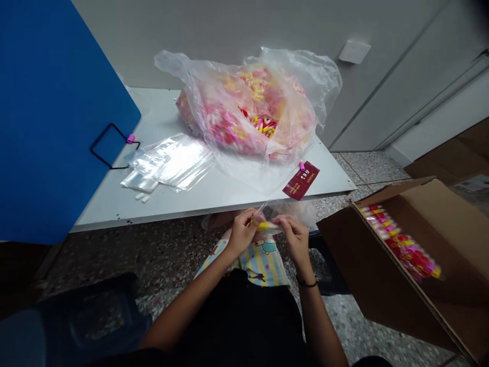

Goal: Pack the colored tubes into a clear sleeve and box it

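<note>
A small clear plastic bag [274,230] with a yellow piece [264,225] in it is stretched between my hands, above my lap and just in front of the table edge. My left hand [243,232] pinches its left side, and my right hand [296,237] grips the right side with closed fingers. What else the bag contains is too blurred to tell. Beyond my hands, a big translucent sack [225,132] lies on the table, its mouth spread wide. Inside it are many short tube-shaped pieces [263,125] in red, pink, yellow and white.
Flat clear bags [171,163] lie on the white table [229,191], left of the sack, near two small white pieces [142,197]. A dark red card [301,180] with a pink piece sits at right. An open cardboard box [382,285] holds filled bags [401,244]. A blue panel [57,117] stands left.
</note>
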`<control>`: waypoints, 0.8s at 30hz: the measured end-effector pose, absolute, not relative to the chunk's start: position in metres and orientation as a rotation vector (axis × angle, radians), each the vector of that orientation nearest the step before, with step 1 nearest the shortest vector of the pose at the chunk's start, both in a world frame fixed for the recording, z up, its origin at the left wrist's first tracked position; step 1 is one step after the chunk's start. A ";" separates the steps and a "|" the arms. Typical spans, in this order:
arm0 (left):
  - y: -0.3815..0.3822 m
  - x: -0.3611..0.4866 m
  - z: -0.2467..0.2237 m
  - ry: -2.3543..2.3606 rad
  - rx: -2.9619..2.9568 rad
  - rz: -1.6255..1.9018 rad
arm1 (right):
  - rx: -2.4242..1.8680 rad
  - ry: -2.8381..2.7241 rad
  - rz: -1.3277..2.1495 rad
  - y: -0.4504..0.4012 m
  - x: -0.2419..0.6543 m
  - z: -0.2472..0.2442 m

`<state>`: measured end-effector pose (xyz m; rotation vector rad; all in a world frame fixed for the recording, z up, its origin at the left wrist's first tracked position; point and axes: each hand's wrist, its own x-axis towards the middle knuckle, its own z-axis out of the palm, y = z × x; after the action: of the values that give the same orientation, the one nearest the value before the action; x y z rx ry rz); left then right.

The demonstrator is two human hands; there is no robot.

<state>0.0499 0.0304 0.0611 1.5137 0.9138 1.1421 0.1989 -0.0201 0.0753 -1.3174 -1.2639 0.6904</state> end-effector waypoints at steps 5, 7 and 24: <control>0.042 0.051 0.063 0.703 1.431 0.889 | -1.380 -1.021 0.577 -0.004 0.207 0.084; 0.041 0.050 0.065 0.673 1.441 0.739 | -1.384 -0.848 0.607 0.001 0.212 0.084; 0.018 0.051 0.100 0.803 1.075 0.438 | -1.236 -0.478 0.672 -0.008 0.221 0.073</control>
<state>0.0507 0.0175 0.1000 1.0750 0.8025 0.4375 0.2211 -0.0082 0.0729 -1.2356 -0.4781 0.6724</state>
